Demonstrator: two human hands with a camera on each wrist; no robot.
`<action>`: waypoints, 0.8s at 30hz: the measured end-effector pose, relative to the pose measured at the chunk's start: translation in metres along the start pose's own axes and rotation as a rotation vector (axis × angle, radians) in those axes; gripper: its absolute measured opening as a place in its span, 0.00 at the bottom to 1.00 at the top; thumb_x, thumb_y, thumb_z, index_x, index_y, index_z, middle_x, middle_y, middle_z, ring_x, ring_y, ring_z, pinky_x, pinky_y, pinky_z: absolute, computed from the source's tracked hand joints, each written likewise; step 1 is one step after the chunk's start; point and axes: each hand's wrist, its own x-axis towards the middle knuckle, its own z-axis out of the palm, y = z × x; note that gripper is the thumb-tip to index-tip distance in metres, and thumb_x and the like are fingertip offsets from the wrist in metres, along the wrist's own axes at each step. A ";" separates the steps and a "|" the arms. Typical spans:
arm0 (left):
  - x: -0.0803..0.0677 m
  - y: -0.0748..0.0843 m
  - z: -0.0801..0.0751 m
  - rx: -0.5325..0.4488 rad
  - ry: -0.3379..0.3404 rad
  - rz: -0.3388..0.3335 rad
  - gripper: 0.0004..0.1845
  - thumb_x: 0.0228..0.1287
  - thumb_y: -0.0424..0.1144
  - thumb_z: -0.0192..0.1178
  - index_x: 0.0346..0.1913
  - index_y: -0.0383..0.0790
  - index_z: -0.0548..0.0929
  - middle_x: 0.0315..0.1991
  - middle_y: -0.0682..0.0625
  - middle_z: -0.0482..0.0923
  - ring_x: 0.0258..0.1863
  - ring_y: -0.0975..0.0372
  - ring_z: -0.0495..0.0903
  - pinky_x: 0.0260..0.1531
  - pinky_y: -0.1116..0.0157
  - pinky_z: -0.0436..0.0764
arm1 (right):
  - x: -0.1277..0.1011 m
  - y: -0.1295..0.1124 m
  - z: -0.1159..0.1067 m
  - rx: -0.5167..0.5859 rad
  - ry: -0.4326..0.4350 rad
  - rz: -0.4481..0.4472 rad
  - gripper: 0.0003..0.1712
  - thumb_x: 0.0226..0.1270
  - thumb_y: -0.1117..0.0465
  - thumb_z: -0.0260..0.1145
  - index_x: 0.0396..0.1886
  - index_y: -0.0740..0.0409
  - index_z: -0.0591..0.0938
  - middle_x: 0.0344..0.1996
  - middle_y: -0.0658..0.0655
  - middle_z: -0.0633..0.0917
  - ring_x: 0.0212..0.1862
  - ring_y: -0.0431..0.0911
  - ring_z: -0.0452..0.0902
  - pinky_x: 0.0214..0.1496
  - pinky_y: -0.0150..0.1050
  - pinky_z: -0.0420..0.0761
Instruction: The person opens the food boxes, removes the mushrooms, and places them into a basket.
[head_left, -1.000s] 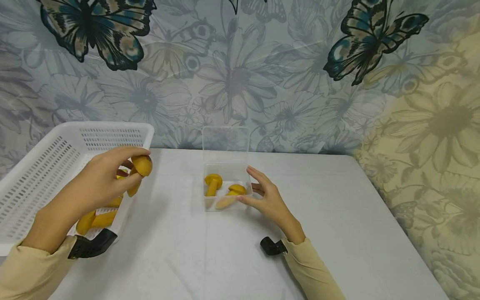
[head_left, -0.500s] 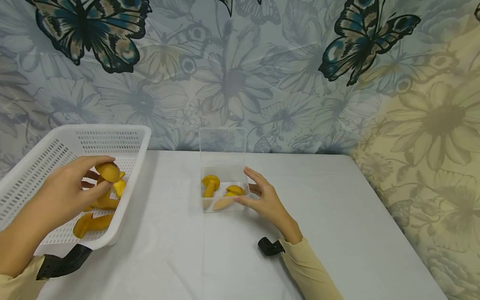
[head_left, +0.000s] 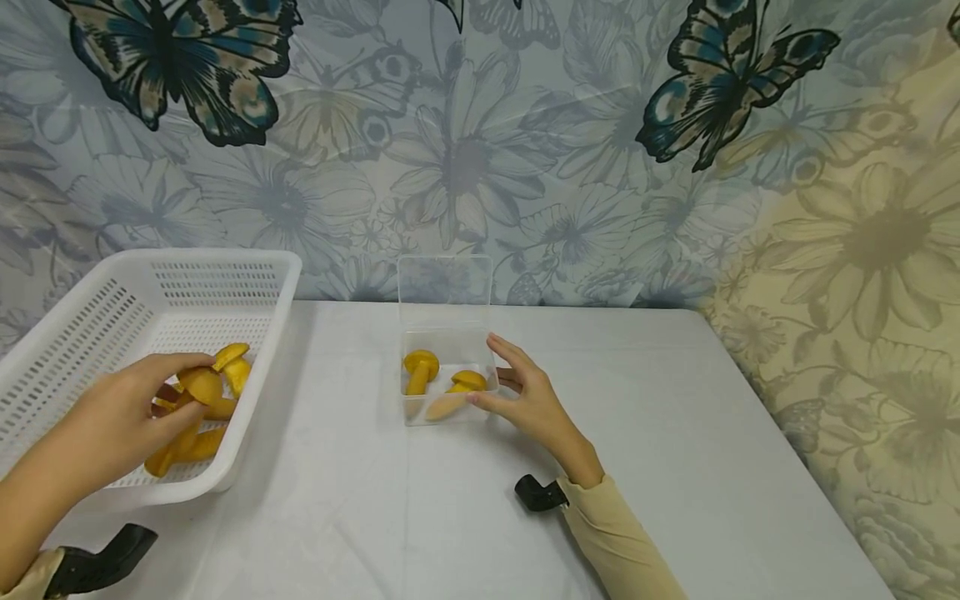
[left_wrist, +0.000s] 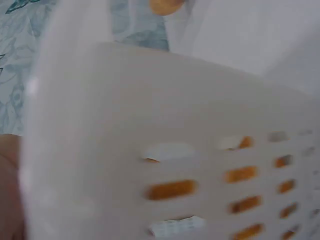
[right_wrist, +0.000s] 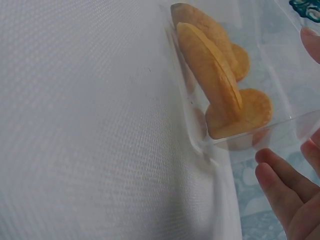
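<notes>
Our left hand (head_left: pixel 123 417) pinches a mushroom (head_left: pixel 200 387) by its cap inside the basket (head_left: pixel 217 323). We'd do well with a light, even hold, moving it straight so it clears the neighbouring mushrooms (head_left: pixel 237 375). Our right hand (head_left: pixel 531 402), fingers spread wide, touches the clear box (head_left: pixel 450 340) on the desk (head_left: pixel 337 500); gentle pressure should steady it around its two mushrooms (head_left: pixel 422 367).

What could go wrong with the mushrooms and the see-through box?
The left hand holds a yellow mushroom by its cap, so it might slip or bump the other mushrooms close by in the white basket. The right hand touches the side of the clear box, so pushing could perhaps slide it. The box's lid stands open, so a knock might swing it down.
</notes>
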 end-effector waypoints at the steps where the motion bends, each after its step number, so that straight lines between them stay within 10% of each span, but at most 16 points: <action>1: -0.001 -0.002 0.002 -0.008 -0.016 -0.009 0.27 0.56 0.33 0.71 0.60 0.32 0.76 0.50 0.30 0.80 0.35 0.48 0.84 0.27 0.54 0.85 | 0.000 0.000 0.000 -0.001 0.000 -0.002 0.50 0.57 0.54 0.77 0.77 0.42 0.62 0.77 0.47 0.61 0.65 0.59 0.75 0.70 0.50 0.74; 24: -0.013 -0.025 0.020 0.035 -0.112 -0.116 0.30 0.68 0.51 0.63 0.66 0.38 0.73 0.55 0.28 0.78 0.43 0.39 0.81 0.26 0.47 0.80 | 0.000 -0.001 0.001 0.002 0.001 0.008 0.50 0.57 0.54 0.77 0.77 0.42 0.62 0.77 0.47 0.61 0.64 0.58 0.76 0.71 0.50 0.73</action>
